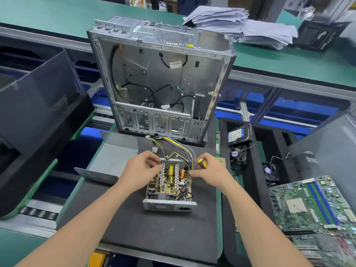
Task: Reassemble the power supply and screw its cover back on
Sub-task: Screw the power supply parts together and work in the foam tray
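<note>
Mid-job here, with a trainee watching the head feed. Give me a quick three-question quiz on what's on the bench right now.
1. Fill in: the loose cover lies on the black mat to the ___ of the power supply.
2. True or false: the power supply's circuit board is hidden under the cover.
3. Multiple choice: which hand holds the screwdriver with the yellow-and-black handle? A) left B) right C) neither

Key: 1 left; 2 false, the board is exposed; 3 B, the right hand.
</note>
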